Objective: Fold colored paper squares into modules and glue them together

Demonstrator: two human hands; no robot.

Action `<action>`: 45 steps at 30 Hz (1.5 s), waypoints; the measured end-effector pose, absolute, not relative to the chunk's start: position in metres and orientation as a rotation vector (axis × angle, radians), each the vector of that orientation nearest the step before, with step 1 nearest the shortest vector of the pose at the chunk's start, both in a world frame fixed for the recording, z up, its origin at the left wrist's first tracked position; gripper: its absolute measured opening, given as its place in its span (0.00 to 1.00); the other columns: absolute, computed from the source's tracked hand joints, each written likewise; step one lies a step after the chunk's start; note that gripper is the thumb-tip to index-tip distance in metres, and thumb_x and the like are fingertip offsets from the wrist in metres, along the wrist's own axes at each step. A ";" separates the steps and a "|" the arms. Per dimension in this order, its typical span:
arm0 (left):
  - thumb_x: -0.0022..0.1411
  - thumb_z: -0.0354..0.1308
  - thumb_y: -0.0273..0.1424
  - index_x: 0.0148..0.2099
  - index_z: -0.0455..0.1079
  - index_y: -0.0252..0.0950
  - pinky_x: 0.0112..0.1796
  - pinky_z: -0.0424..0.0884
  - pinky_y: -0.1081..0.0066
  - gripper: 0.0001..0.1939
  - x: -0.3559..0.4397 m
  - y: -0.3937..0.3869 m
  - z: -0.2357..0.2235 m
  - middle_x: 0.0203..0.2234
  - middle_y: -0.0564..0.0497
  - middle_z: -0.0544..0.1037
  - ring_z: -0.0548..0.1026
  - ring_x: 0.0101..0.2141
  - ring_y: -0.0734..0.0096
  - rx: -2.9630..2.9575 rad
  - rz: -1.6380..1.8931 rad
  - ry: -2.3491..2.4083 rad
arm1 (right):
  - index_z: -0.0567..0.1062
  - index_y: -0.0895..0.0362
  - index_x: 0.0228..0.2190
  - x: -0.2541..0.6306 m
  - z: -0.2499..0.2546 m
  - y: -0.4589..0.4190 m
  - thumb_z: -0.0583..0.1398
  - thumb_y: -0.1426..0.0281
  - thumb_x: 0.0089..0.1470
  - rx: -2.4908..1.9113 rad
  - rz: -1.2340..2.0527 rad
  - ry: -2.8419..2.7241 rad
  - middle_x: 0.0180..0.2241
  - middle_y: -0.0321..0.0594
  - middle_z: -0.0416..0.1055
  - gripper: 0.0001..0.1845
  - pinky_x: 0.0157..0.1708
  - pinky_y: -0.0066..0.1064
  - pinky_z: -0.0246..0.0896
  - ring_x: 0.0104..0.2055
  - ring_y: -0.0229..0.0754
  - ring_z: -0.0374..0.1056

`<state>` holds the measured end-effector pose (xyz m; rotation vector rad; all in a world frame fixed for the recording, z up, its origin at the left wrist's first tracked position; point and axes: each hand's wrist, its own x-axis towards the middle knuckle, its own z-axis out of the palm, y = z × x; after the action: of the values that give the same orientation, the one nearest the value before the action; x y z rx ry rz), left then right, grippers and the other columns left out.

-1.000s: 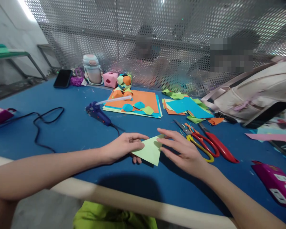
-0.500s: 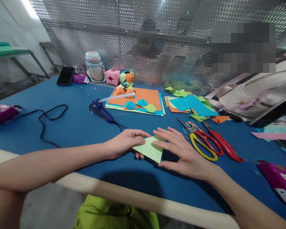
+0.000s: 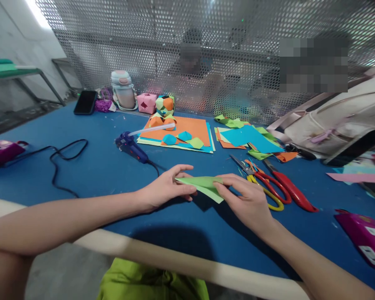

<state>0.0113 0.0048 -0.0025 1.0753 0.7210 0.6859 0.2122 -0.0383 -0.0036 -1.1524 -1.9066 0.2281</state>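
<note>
A light green sheet of paper [image 3: 203, 183], folded with its layers parting, is held just above the blue table between my hands. My left hand [image 3: 168, 187] grips its left corner, thumb in front and fingers behind. My right hand [image 3: 246, 196] pinches the right end between thumb and fingers. Beyond my left hand lies a blue hot glue gun [image 3: 131, 148] with a clear glue stick in its back. Close to my right hand are scissors [image 3: 265, 187] with red and yellow handles and a red-handled cutter [image 3: 293, 191].
Behind lie an orange-topped paper stack [image 3: 190, 125] with folded pieces and a paper ball [image 3: 165, 105], and blue sheets [image 3: 250, 138]. A bottle [image 3: 124, 91], phone [image 3: 85, 102] and bag [image 3: 340, 116] line the back. Purple power strips [image 3: 362, 237] sit at both sides; people show behind the mesh.
The green paper was flat under my spread right fingers; now it is tilted up with its layers parting. My right hand has closed to a pinch on its right end.
</note>
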 end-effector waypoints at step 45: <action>0.48 0.53 0.17 0.46 0.67 0.29 0.34 0.70 0.75 0.20 0.015 0.000 0.002 0.37 0.47 0.78 0.76 0.34 0.72 1.209 0.686 0.801 | 0.75 0.57 0.35 0.205 -0.007 -0.036 0.59 0.61 0.48 -1.483 0.759 -1.722 0.34 0.41 0.75 0.15 0.31 0.32 0.66 0.31 0.42 0.69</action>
<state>0.0150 -0.0002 0.0017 1.2090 0.8012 0.6859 0.2048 -0.0362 -0.0071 -1.4826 -1.7217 0.7589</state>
